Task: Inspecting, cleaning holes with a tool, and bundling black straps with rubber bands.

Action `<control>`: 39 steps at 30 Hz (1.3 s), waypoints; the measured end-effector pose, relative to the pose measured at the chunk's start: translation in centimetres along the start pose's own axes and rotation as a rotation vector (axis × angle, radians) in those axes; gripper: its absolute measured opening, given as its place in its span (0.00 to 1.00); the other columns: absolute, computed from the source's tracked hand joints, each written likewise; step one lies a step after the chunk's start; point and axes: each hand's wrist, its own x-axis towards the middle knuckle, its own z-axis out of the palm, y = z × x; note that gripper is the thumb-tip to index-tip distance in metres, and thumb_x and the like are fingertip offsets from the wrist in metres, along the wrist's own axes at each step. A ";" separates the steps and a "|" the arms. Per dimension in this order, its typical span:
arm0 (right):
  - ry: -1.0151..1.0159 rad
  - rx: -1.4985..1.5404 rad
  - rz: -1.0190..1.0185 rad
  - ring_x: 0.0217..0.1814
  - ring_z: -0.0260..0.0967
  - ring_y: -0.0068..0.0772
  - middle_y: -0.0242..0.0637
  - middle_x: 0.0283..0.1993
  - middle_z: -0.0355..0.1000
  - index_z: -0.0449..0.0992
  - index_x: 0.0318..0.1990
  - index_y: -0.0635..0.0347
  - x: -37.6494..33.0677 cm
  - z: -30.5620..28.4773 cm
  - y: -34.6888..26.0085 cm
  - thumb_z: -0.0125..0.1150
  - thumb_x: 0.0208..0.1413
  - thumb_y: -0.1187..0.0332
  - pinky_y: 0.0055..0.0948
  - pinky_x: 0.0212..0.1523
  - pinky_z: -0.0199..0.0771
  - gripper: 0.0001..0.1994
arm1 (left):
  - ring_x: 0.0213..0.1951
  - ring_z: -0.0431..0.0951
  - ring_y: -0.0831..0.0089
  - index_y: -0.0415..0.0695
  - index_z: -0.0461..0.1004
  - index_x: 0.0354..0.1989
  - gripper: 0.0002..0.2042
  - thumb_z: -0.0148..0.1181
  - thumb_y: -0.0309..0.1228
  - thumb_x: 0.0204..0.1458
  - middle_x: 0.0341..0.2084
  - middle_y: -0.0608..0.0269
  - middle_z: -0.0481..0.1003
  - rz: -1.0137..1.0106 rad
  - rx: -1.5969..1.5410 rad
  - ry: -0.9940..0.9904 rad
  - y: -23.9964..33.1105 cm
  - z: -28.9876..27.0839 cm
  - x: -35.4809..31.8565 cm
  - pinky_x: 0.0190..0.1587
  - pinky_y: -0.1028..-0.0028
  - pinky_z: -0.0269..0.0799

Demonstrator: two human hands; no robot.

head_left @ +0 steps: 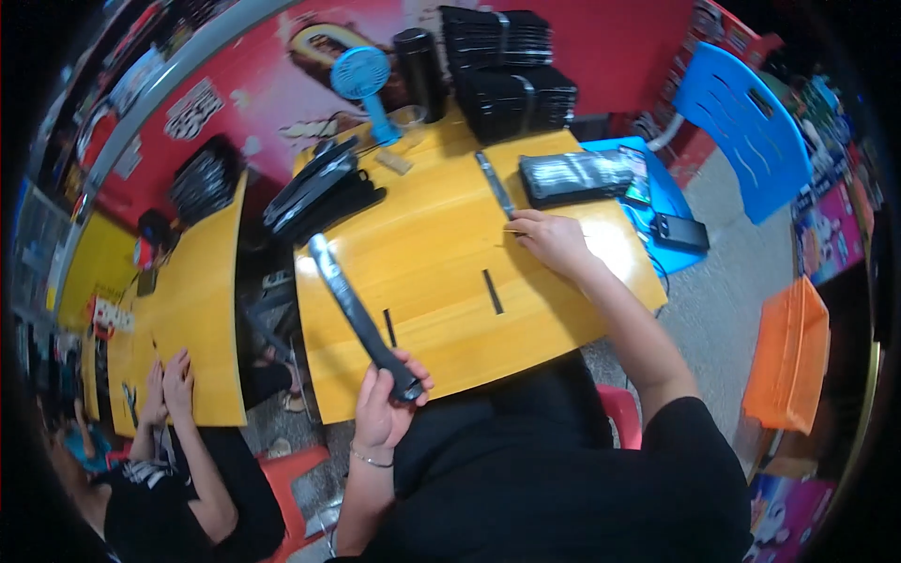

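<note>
While gripped, sleeve (361, 314) above fingers (402, 368)

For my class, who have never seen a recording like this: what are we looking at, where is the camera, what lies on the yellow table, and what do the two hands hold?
There is no machine here, only a person working with bare hands. The single picture comes from a wide fisheye camera on that person's head, looking down, so straight edges bend. The left hand grips the lower end of a long black strip that slants up over the yellow table. The right hand rests on the table, its fingers at the end of a thin dark strip. Also on the table: two short black pieces, stacks of black packets, a shiny packet, a blue fan and a black cylinder. Another person's hands rest on the neighbouring table.
</note>
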 end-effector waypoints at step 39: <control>-0.078 0.874 0.042 0.32 0.76 0.39 0.42 0.29 0.75 0.69 0.54 0.53 -6.4 -5.0 -19.7 0.54 0.53 0.78 0.32 0.32 0.75 0.20 | 0.52 0.72 0.51 0.41 0.63 0.53 0.17 0.55 0.20 0.55 0.48 0.50 0.70 0.474 0.111 0.160 -1.7 3.0 1.4 0.52 0.58 0.73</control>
